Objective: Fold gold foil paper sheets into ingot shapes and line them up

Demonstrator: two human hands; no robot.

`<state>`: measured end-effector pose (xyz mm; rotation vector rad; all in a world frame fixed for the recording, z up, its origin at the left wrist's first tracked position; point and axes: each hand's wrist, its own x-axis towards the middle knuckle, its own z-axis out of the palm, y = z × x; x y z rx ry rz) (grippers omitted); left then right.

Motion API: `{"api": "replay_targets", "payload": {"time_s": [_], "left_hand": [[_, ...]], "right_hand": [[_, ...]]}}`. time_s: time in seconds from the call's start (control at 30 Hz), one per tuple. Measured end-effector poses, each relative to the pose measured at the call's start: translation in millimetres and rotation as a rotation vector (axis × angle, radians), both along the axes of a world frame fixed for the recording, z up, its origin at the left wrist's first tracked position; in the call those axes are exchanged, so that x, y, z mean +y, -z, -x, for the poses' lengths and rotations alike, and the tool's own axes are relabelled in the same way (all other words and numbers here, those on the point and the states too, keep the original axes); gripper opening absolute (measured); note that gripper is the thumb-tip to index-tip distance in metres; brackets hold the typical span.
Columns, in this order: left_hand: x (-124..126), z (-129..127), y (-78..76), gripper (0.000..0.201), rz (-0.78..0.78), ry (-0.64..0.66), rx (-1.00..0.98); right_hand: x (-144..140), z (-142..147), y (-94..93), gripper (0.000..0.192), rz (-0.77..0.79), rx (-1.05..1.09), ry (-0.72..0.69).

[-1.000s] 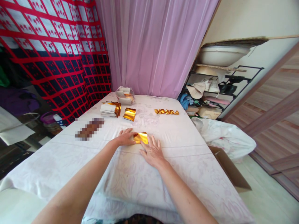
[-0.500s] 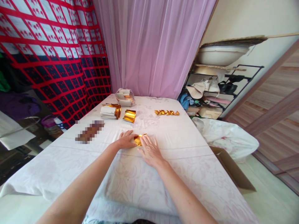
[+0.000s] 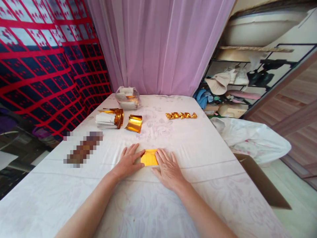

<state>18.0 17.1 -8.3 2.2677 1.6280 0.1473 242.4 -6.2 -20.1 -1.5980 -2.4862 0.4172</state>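
Note:
A small sheet of gold foil paper lies flat on the cloth-covered table between my hands. My left hand rests palm down with fingers spread, its thumb and index fingertip at the sheet's left edge. Over the right edge lie the fingertips of my right hand, also flat and spread. Beyond them sits a short stack of gold foil sheets. To its left stands a thicker, curled stack of white-backed foil paper. A row of folded gold foil pieces lies at the far right.
A clear plastic bag of more paper stands at the table's far left. A blurred-out brownish patch lies left. A shoe rack, a white plastic bag and a cardboard box are off the right side.
My right hand has slid right, uncovering more of the foil sheet. My left hand's fingers have spread on the cloth. The camera view has shifted closer and lower.

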Motion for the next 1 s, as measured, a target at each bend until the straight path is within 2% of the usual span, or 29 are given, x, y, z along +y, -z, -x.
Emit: {"api": "replay_targets", "payload": {"time_s": [0.17,0.27,0.37,0.47,0.53,0.6,0.73,1.0], "left_hand": [[-7,5,12.1,0.053,-0.159,0.014,-0.036],[-10,5,13.9,0.052,-0.164,0.023,-0.022],[-10,5,14.7,0.053,-0.173,0.028,-0.02],[-8,5,16.9,0.052,-0.187,0.031,-0.031],[-7,6,17.9,0.053,-0.184,0.033,-0.042],[-6,6,17.7,0.053,-0.169,0.038,-0.052],[-5,7,14.7,0.054,-0.11,0.038,-0.057],[-2,9,11.5,0.055,-0.039,0.055,-0.064]], "right_hand": [[-1,2,2.7,0.069,0.008,0.018,0.014],[-2,0,5.2,0.071,-0.01,0.007,0.017],[-7,-1,5.0,0.072,-0.099,-0.004,0.03],[-14,4,1.8,0.067,-0.174,0.014,-0.095],[-20,8,-0.1,0.064,-0.143,0.037,-0.216],[-24,11,-0.7,0.062,-0.076,0.05,-0.26],[-31,4,0.0,0.061,0.003,0.042,-0.188],[-42,-24,-2.4,0.059,-0.016,-0.036,-0.037]]}}
